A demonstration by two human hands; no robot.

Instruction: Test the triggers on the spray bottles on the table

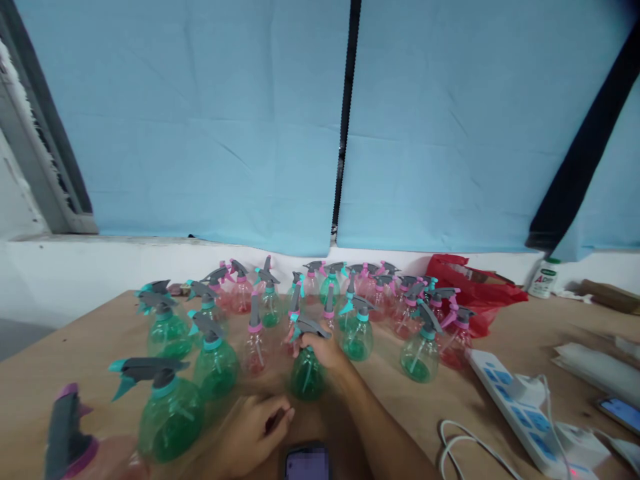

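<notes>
My right hand is wrapped round the neck and grey trigger head of a green spray bottle, which stands upright in front of me with green liquid low inside. Curled loosely near the table's front edge, my left hand shows nothing in its fingers. Left of it are a larger-looking green spray bottle and, at the corner, a pink spray bottle. Another green spray bottle and a pink spray bottle stand just beyond my left hand. My right fingers are partly hidden behind the sprayer head.
Many more pink and green spray bottles crowd the back of the brown table. A phone lies at the front edge. To the right are a white power strip with cables, a red plastic bag and a white bottle.
</notes>
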